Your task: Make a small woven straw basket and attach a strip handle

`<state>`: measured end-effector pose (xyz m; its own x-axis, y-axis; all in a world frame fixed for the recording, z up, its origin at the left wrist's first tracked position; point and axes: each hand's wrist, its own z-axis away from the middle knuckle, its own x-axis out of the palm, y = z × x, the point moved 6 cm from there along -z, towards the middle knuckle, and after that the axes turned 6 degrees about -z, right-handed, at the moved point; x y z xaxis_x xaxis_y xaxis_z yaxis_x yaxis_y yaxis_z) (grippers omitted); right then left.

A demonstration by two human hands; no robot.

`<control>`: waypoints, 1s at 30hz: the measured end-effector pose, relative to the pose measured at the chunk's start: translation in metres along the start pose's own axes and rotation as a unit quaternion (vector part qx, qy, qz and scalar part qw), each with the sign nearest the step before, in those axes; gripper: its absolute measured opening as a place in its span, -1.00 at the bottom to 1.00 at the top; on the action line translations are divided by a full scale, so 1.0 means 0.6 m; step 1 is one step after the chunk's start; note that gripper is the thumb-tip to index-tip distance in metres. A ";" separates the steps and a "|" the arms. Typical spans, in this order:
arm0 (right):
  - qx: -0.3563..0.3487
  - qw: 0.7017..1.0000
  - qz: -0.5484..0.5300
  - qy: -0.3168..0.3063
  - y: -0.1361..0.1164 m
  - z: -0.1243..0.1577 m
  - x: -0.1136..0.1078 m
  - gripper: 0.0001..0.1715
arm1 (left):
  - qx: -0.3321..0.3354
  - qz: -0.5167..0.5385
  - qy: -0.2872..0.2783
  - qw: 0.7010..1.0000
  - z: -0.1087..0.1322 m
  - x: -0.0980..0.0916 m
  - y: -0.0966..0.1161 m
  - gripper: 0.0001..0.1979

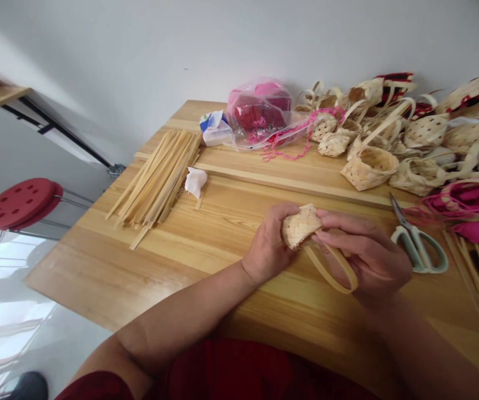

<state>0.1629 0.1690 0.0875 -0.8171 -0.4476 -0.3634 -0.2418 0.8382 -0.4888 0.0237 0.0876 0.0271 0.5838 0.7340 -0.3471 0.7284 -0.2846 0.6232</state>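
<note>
Between both hands, above the wooden table (172, 244), is a small woven basket (301, 226) of pale flat strips, tipped with its looped handle (339, 278) hanging toward me. My left hand (269, 241) grips the basket's left side, the thumb behind it. On the right, my right hand (368, 255) pinches the basket's edge with thumb and fingertips, beside the handle loop. The basket's inside faces down and is mostly hidden. Just right of my right hand lie scissors (418, 244) with pale green handles, their blades partly apart.
Loose flat strips (160, 178) lie in a pile at the left, near a crumpled white tissue (195, 180). Behind are a tissue pack (216, 130) and a clear bag of red and pink material (260, 108). Several woven baskets (370, 166) crowd the back right. Red stools (20, 203) stand left.
</note>
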 end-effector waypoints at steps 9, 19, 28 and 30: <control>-0.072 0.997 0.001 -0.023 -0.016 -0.002 0.005 -0.39 | 0.018 0.023 0.033 0.999 -0.005 -0.007 0.001 -0.52; 0.007 0.999 0.034 0.004 0.006 -0.002 0.003 -0.61 | 0.055 -0.034 -0.061 0.996 -0.007 -0.005 0.023 -0.34; 0.140 0.987 0.072 -0.002 0.063 0.024 0.012 -0.90 | -0.040 0.045 -0.151 0.987 -0.010 0.010 0.004 -0.37; 0.163 0.985 0.055 0.012 0.066 0.029 0.010 -0.93 | -0.061 0.052 -0.154 0.985 -0.010 0.010 -0.002 -0.37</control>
<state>0.1576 0.1941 0.0525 -0.8416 -0.3487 -0.4124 0.0278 0.7346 -0.6779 0.0240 0.0961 0.0286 0.7482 0.4767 -0.4614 0.6208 -0.2581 0.7402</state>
